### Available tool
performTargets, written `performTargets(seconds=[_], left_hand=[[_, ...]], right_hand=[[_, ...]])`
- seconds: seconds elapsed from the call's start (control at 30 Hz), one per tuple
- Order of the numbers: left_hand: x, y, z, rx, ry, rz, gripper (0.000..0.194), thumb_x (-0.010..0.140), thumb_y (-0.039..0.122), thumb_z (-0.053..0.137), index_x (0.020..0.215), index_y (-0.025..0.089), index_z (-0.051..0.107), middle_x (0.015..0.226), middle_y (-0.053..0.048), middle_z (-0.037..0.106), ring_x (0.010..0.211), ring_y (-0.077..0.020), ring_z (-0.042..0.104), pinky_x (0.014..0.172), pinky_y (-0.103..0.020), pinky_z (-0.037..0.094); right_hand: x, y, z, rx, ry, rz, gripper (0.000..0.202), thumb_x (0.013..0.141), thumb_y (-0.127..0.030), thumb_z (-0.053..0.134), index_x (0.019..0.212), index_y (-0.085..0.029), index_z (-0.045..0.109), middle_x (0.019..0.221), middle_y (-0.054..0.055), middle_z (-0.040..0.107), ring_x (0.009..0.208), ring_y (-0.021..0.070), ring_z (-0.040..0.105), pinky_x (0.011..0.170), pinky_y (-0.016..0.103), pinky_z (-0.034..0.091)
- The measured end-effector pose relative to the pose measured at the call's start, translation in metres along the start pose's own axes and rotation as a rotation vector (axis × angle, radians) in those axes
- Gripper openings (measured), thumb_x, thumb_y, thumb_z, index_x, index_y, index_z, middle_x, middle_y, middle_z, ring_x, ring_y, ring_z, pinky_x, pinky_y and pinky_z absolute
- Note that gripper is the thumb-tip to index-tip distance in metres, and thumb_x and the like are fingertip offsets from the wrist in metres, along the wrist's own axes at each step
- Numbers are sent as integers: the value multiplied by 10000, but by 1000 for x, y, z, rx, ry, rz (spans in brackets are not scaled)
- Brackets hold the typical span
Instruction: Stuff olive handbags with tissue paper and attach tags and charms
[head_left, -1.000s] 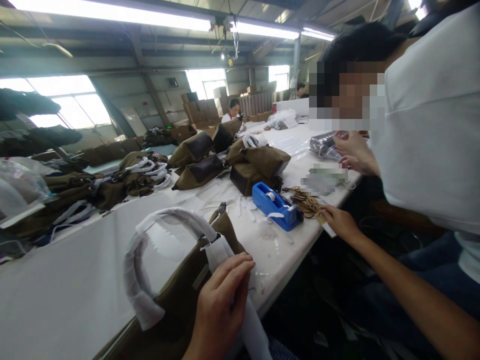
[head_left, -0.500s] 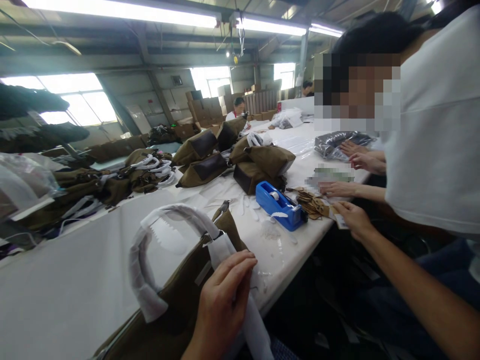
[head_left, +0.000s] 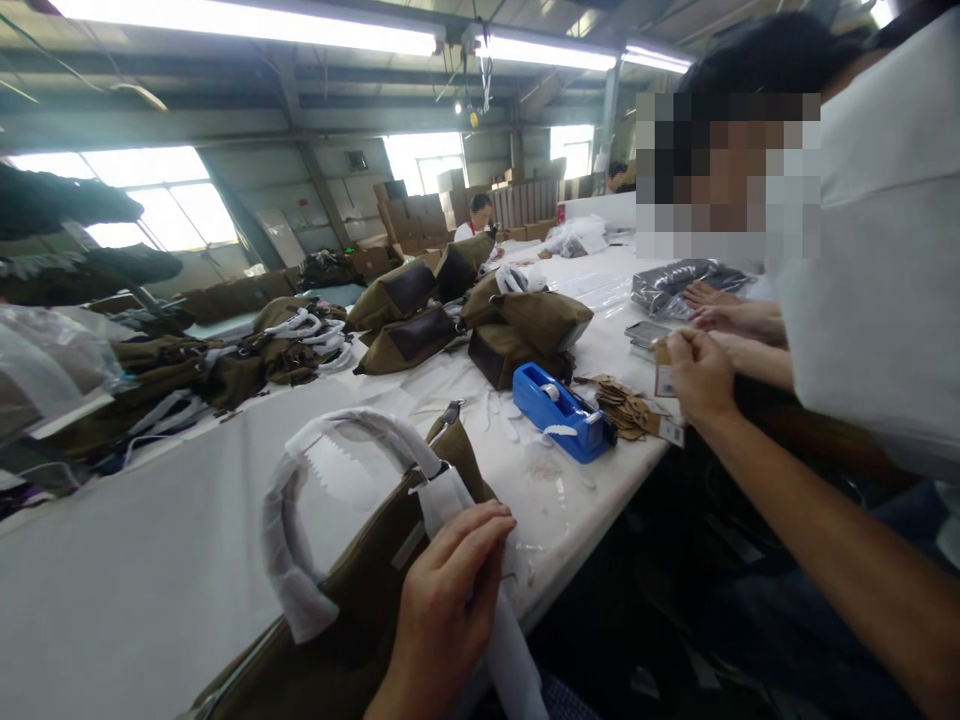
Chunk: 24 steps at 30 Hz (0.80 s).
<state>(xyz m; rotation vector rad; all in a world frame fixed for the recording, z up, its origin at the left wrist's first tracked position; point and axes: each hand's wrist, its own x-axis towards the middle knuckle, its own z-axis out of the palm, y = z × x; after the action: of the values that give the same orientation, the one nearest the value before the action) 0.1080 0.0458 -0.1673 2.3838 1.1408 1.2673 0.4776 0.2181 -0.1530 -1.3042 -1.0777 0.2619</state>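
An olive-brown handbag (head_left: 360,610) lies in front of me at the lower middle, its handles wrapped in white paper. My left hand (head_left: 450,590) is closed at the bag's edge, fingers curled over the wrapped handle (head_left: 442,500) near its metal ring. Out to the right, my right hand (head_left: 701,375) pinches a brown paper hang tag (head_left: 663,380) that carries a white label. Just below that tag, a pile of similar hang tags (head_left: 622,405) rests on the table, one with a white label sticking out. Beside the pile stands a blue tape dispenser (head_left: 559,410).
Several finished-looking olive bags (head_left: 409,340) are heaped across the white table (head_left: 135,560), with more bags (head_left: 292,345) at left. A co-worker in a white shirt (head_left: 885,250) stands at right, hands near a plastic-wrapped dark bundle (head_left: 679,285). Another person (head_left: 480,215) sits farther back.
My right hand has lifted up and away from the tag pile with a hang tag in its fingers. The left hand and handbag have stayed in place.
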Motion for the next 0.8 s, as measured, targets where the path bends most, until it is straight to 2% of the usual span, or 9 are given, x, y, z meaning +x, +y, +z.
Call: performTargets(seconds=[0.1,0.2,0.3,0.37,0.47,0.57,0.63,0.73,0.8], left_hand=[[1,4,-4,-92,18,-73,295,969,108,580,1190,266,696,1235,-33,728,1157,-166,688,1022,-259,544],[0,8,-10,-213,33,-212,313,972,166,610,1240,309,687,1251,-25,725,1165,-190,680,1037,-310,533],[-4,11,-18,-507,-9,-370,628,917,255,725,1478,401,484,1469,-50,590,1002,-168,709,931,-307,565],[-8,11,-22,-791,-75,-427,836,849,292,808,1543,441,365,1532,-84,524,813,-107,682,777,-248,567],[-13,12,-29,-1068,-112,-471,810,801,261,854,1491,433,465,1433,-86,618,700,-57,605,686,-190,518],[-15,15,-36,-1000,-127,-515,466,829,236,823,1278,289,710,1097,-65,770,687,-72,602,678,-180,499],[-15,16,-39,-915,-138,-537,239,887,283,764,1105,188,789,872,-67,775,693,-106,643,657,-187,503],[-17,14,-41,-948,-5,-548,257,944,375,686,1044,161,787,910,-90,782,755,-156,719,668,-219,546],[-20,11,-41,-992,93,-559,301,942,420,680,1070,162,767,954,-100,786,773,-173,742,675,-238,568]], right_hand=[[-27,-50,8,66,-210,-18,374,940,-517,586,1007,-154,645,876,38,651,708,104,557,631,218,434],[-79,-94,10,138,-505,-33,368,869,-550,694,870,-183,673,740,6,650,619,117,569,573,221,456],[-135,-121,9,158,-957,-37,302,914,-492,667,860,-196,691,722,8,677,620,130,601,568,222,473],[-165,-128,10,128,-1142,-41,285,955,-460,611,870,-202,695,725,7,689,634,134,614,581,226,477],[-193,-130,16,53,-1198,-73,281,979,-431,559,873,-213,702,718,-5,689,643,136,610,597,232,472],[-205,-127,24,-17,-1162,-106,266,980,-434,552,944,-234,724,777,-10,718,695,146,639,630,241,478],[-208,-124,27,-55,-1147,-123,272,985,-447,546,964,-245,727,801,-13,729,722,151,655,653,247,488],[-210,-118,28,-117,-1128,-181,290,1005,-444,520,945,-246,723,786,-12,725,711,155,664,645,254,503],[-211,-113,28,-158,-1065,-298,271,1009,-426,526,980,-251,731,861,6,749,764,173,693,677,272,529]])
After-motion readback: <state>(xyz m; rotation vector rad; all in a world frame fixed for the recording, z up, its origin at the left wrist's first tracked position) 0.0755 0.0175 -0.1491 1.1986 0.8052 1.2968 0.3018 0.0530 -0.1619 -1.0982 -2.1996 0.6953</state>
